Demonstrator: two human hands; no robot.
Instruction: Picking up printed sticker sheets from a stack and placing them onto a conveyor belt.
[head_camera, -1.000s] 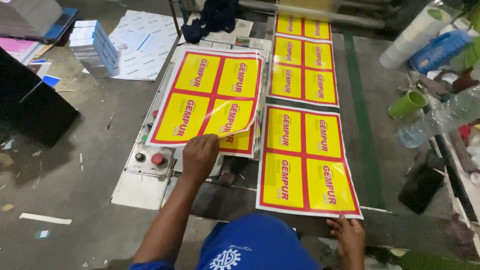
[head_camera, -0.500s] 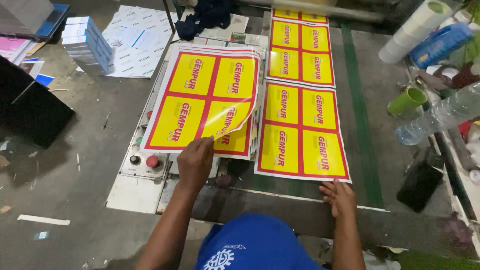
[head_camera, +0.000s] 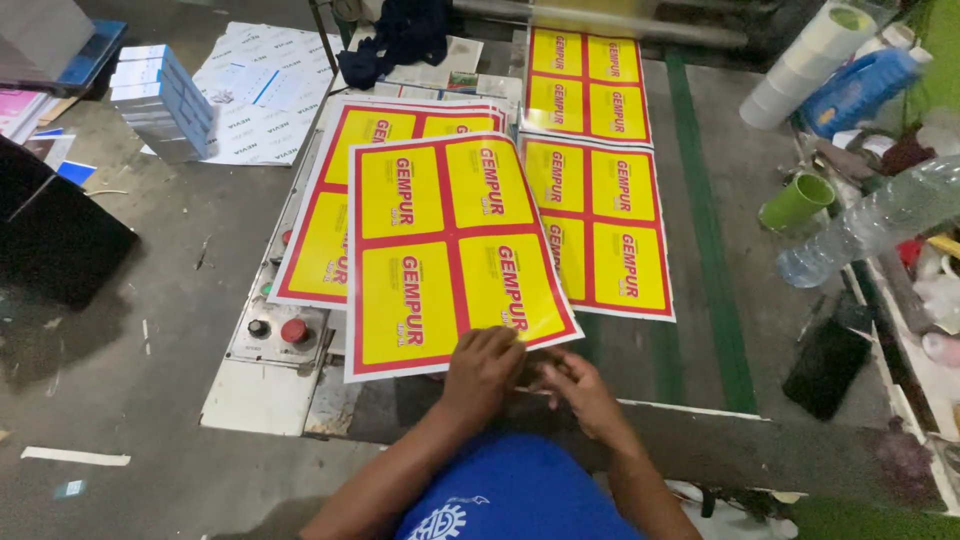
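Left hand (head_camera: 482, 368) pinches the near edge of the thin, floppy printed sheet (head_camera: 455, 250); right hand (head_camera: 580, 392) apparently grips it alongside.

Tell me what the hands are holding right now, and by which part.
Both hands, left hand and right hand, pinch the near bottom edge of a glossy yellow-and-red printed sheet, close to its right corner, lifted above the stack of printed sheets.

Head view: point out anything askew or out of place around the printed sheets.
The top yellow-and-red sheet sits skewed across the stack beneath, its edges not lined up, with the left hand and right hand at its near edge. A clear plastic bottle lies on its side at the right. Nothing looks spilled or torn.
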